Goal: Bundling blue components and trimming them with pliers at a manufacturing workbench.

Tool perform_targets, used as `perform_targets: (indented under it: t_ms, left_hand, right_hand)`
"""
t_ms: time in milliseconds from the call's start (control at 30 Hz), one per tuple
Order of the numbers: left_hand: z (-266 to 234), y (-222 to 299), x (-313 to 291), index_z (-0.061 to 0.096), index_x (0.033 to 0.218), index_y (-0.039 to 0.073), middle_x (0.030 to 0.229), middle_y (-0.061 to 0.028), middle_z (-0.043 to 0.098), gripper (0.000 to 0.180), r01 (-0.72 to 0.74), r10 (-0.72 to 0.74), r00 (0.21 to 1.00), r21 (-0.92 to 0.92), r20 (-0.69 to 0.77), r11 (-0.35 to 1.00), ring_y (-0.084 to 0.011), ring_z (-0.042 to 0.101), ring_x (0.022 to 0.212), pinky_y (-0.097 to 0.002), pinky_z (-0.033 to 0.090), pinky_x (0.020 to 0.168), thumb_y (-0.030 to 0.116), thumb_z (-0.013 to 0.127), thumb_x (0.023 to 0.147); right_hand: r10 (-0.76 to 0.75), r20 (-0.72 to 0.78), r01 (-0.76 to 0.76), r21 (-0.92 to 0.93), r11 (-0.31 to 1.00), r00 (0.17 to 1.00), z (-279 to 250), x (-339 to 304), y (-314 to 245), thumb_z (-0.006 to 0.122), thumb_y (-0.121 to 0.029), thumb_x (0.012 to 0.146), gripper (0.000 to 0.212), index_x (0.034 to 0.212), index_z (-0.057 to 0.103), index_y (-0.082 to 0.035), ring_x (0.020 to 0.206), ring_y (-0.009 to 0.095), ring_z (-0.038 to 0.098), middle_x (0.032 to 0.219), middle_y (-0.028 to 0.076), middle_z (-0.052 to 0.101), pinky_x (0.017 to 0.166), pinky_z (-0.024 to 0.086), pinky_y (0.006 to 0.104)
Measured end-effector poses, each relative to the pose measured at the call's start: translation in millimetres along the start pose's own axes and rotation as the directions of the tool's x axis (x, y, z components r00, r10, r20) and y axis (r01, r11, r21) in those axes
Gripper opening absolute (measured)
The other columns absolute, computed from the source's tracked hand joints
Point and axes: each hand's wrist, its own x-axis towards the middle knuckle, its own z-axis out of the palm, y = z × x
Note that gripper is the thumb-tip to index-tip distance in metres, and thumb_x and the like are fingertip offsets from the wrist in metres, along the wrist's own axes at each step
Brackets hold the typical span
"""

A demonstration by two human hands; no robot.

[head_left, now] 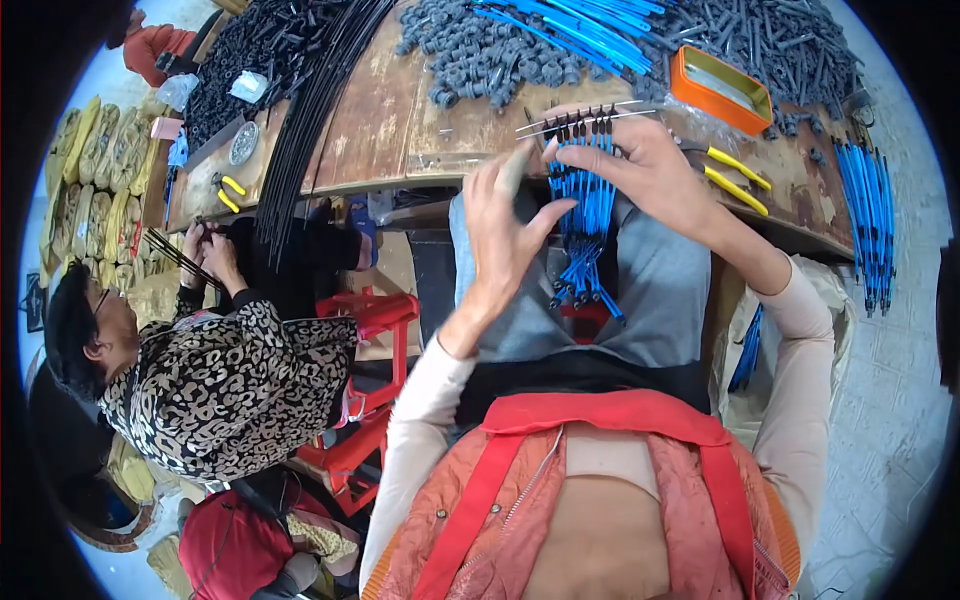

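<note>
A long wooden table (pixel 375 110) stretched across the upper part of the room, and its brown top looked worn, with scratched and pale patches and a seam between the boards. On the right side, the floor (pixel 885 400) was pale grey, with a faint pattern of lines on it. Toward the left, below the table, stood red plastic seating (pixel 385 312) with an open frame. At the far left, yellowish sacks (pixel 100 180) were piled in a stack. The light was whitish, and the pale floor appeared quite bright.
</note>
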Motion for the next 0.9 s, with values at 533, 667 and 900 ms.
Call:
perform_targets:
  t_ms: [533, 667, 900]
  left_hand:
    - [40.0, -20.1, 48.5, 0.064, 0.118, 0.013, 0.141, -0.0099, 0.050, 0.053, -0.410, 0.517, 0.758, -0.327, 0.397, 0.852, -0.0298, 0.046, 0.131, -0.0431, 0.039, 0.109, 0.026, 0.077, 0.068]
    - [28.0, -10.9, 50.5, 0.066, 0.117, 0.013, 0.137, -0.0107, 0.054, 0.049, -0.455, 0.476, 0.746, -0.167, 0.466, 0.875, -0.0295, 0.047, 0.131, -0.0428, 0.038, 0.110, 0.022, 0.077, 0.070]
    - [34.3, -5.6, 50.3, 0.070, 0.114, 0.013, 0.133, -0.0108, 0.058, 0.045, -0.427, 0.460, 0.760, -0.181, 0.460, 0.886, -0.0284, 0.050, 0.129, -0.0420, 0.038, 0.110, 0.019, 0.079, 0.070]
  right_hand:
    - [-0.347, -0.118, 0.365, 0.218, 0.905, 0.931, -0.4, -65.2, 17.4, 0.078, -0.027, 0.080, 0.068, 0.136, 0.049, -0.003, 0.129, 0.034, 0.046, 0.140, 0.021, 0.047, 0.109, 0.032, 0.0440]
    - [-0.170, -0.415, 0.148, -0.085, 0.985, 0.894, -76.9, -49.4, 33.2, 0.055, -0.026, 0.098, 0.042, 0.127, 0.049, 0.003, 0.112, 0.026, 0.061, 0.121, 0.018, 0.061, 0.098, 0.043, 0.0374]
    - [0.128, 0.039, -0.033, -0.857, 0.515, 0.991, -189.4, -0.1, 127.4, 0.064, -0.010, 0.082, 0.019, 0.098, 0.067, -0.001, 0.092, 0.032, 0.064, 0.099, 0.017, 0.066, 0.080, 0.051, 0.0387]
